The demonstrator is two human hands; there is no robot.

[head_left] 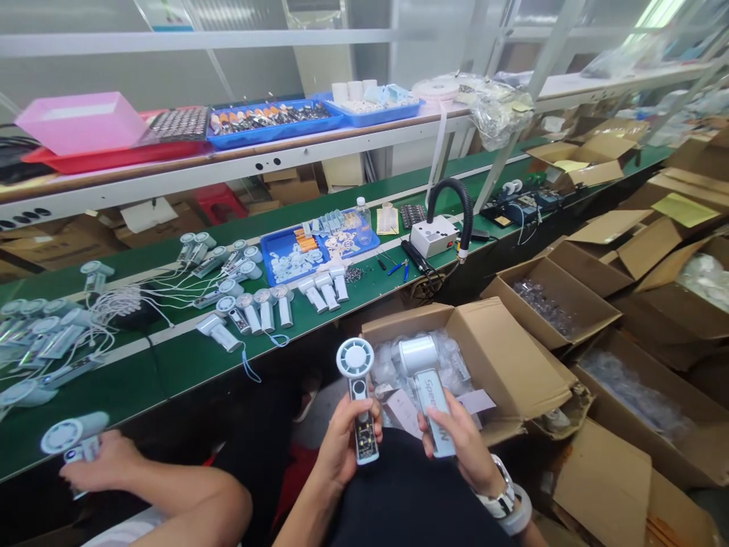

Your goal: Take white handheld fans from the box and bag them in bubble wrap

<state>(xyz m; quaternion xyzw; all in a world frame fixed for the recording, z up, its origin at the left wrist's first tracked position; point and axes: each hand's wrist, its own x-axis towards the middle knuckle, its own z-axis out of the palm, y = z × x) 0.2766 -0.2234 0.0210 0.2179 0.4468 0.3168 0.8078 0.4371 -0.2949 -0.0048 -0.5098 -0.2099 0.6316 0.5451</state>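
My left hand [342, 439] is wrapped round the handle of a light blue handheld fan [355, 358]. That fan stands upright with its round grille towards me, and circuit parts show in the lower handle. In my right hand [468, 442] is a second handheld fan [419, 355], tilted slightly, its printed handle side facing me. The two fans are apart, held side by side over my lap. Just behind them sits an open cardboard box [506, 365] with clear plastic packaging [456, 361] in it.
At left a co-worker's hand [105, 460] grips another fan [71, 434]. Several fans [265, 308], some wired to white cables [128, 300], lie on the green bench [199, 363]. A blue parts tray [273, 277] and a white box with a black hose [433, 235] stand there too. Cartons [550, 292] crowd the right.
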